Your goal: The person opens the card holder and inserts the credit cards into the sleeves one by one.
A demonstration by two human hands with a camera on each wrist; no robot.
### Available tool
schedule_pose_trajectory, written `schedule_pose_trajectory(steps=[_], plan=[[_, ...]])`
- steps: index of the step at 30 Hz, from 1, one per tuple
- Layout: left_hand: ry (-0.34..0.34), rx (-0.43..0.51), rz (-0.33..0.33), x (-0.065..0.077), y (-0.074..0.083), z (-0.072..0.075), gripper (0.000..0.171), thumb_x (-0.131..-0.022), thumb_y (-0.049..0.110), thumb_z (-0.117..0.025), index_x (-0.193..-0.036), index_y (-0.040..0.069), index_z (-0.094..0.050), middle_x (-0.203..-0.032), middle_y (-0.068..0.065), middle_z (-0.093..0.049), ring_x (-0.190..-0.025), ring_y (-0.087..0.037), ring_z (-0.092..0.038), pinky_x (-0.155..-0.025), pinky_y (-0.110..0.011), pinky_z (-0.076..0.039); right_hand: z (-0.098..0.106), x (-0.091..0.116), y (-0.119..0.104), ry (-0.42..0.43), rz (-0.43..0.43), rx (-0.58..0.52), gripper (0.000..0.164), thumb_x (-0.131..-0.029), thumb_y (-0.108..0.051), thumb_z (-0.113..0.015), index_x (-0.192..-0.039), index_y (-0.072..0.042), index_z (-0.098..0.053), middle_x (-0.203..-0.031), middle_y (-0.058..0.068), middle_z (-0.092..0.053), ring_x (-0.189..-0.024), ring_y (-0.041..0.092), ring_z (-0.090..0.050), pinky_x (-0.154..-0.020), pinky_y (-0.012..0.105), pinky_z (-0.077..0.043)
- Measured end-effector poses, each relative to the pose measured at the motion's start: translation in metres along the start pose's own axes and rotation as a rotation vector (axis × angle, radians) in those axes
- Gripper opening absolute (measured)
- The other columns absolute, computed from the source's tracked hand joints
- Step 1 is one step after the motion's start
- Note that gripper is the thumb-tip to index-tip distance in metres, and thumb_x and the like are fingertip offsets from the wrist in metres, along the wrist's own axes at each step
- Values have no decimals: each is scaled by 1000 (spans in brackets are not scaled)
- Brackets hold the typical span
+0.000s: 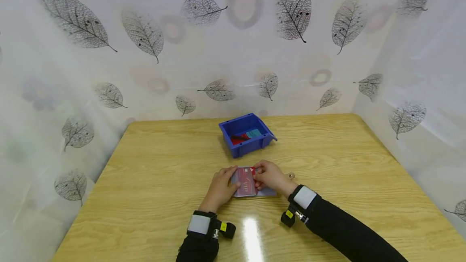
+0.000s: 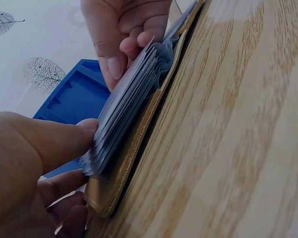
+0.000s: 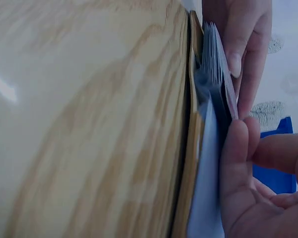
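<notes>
A card holder (image 1: 268,192) with a tan cover (image 2: 120,181) lies opened on the table, its stack of clear sleeves (image 2: 120,116) on the left side. On top of the stack is a red card (image 1: 246,183) marked "VIP". My left hand (image 1: 220,185) grips the stack's left edge, thumb on top and fingers at the far side. At the red card's right edge, my right hand (image 1: 271,176) pinches it between thumb and fingers; the right wrist view shows those fingertips (image 3: 236,131) against the top of the stack. How far the card sits inside its sleeve cannot be seen.
Just beyond the hands stands a blue bin (image 1: 251,146) holding a red card, a teal card (image 1: 253,133) and a dark strip. A small round metal piece (image 1: 291,175) shows beside my right wrist. A leaf-patterned curtain (image 1: 244,51) surrounds the wooden table (image 1: 156,165).
</notes>
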State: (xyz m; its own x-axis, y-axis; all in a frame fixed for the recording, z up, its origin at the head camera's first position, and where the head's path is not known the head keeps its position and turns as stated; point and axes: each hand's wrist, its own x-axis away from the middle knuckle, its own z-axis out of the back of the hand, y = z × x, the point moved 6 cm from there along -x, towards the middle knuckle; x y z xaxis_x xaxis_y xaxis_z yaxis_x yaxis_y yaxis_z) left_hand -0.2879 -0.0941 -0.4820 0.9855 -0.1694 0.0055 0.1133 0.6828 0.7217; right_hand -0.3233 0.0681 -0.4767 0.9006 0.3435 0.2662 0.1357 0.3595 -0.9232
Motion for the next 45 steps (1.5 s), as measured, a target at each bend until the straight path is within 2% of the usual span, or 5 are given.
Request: schedule_pose_trajectory(steps=[18,27,39,42,45], plan=[[9,-8,-5,-3,10,3,51,-93,13,-65,-139,-2,-49,-137,-24,-49,-125,-43,-45,-104,-53,-36,19,3,-16,26,232,501,38,-90,-11,-63,-123,7,-60,-93,10,-61,-73,17,-57,-61,30,-49],[123,278,167,5,1,12,50,-95,0,-49,-142,-10,-37,-140,-35,-38,-128,-48,-41,-104,-57,-36,74,25,-3,102,126,814,23,-92,-15,-62,-108,2,-67,-99,15,-64,-86,26,-61,-74,42,-51],[225,954,384,6,3,14,48,-97,2,-44,-145,-4,-34,-143,-29,-35,-102,-23,-53,-85,-30,-45,81,30,3,29,180,630,12,-94,-2,-57,-95,-4,-69,-76,3,-62,-58,12,-52,-55,28,-45],[225,1101,310,3,20,9,44,-98,-2,-42,-141,-9,-33,-138,-32,-40,-93,-16,-54,-79,-23,-47,80,31,4,1,185,530,11,-95,-2,-56,-98,-2,-66,-71,4,-60,-56,16,-54,-52,29,-46],[127,972,161,-3,45,-5,39,-97,-5,-44,-135,-13,-39,-133,-32,-48,-100,-24,-59,-85,-30,-51,81,31,6,7,183,453,9,-94,-5,-58,-99,0,-64,-72,5,-61,-58,19,-57,-53,31,-48]])
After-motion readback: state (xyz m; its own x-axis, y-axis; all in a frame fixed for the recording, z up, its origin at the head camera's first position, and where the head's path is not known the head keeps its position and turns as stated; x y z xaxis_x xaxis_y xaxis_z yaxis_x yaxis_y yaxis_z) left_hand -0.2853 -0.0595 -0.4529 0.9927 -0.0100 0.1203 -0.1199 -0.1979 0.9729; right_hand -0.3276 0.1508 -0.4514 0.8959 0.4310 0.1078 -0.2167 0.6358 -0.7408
